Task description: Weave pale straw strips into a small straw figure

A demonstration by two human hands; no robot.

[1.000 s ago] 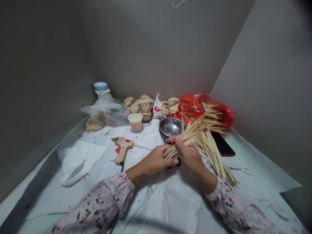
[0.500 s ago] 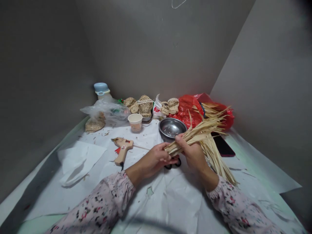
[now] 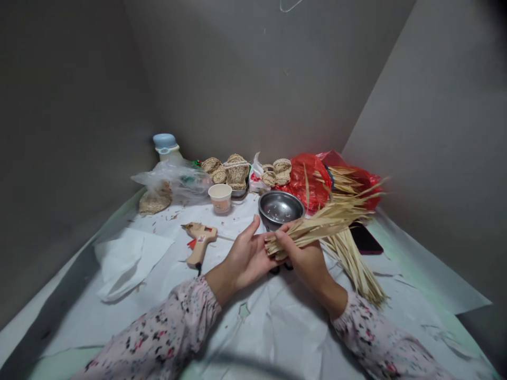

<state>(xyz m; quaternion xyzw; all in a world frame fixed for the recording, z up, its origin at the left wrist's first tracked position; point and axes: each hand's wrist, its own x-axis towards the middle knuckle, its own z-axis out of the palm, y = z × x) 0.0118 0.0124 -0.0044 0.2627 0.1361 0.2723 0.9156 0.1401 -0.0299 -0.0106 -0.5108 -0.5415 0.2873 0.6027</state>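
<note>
A bundle of dry, pale straw-like leaf strips [image 3: 328, 221] is gripped near its cut end by my right hand [image 3: 307, 258]. The strips fan out up and to the right. My left hand [image 3: 249, 256] lies palm up with its thumb raised and fingers spread, the bundle's cut end against its fingers. Under the hands, the black handles of scissors [image 3: 288, 265] show only in part. A second bunch of strips [image 3: 356, 269] rests on the paper-covered table beside my right wrist. Just beyond my hands stands a metal bowl [image 3: 280, 207] with small bits in it.
To the left lie a hot glue gun [image 3: 201, 243] and crumpled white paper [image 3: 122, 264]. Behind are a paper cup [image 3: 220, 198], woven pieces [image 3: 236, 171], a clear plastic bag [image 3: 174, 177], a blue-lidded bottle [image 3: 164, 145] and a red bag [image 3: 303, 179]. A phone [image 3: 366, 240] lies right.
My left hand has loosened from the bundle's end, with its thumb lifted and palm turned up. My right hand still holds the strips and has shifted slightly left.
</note>
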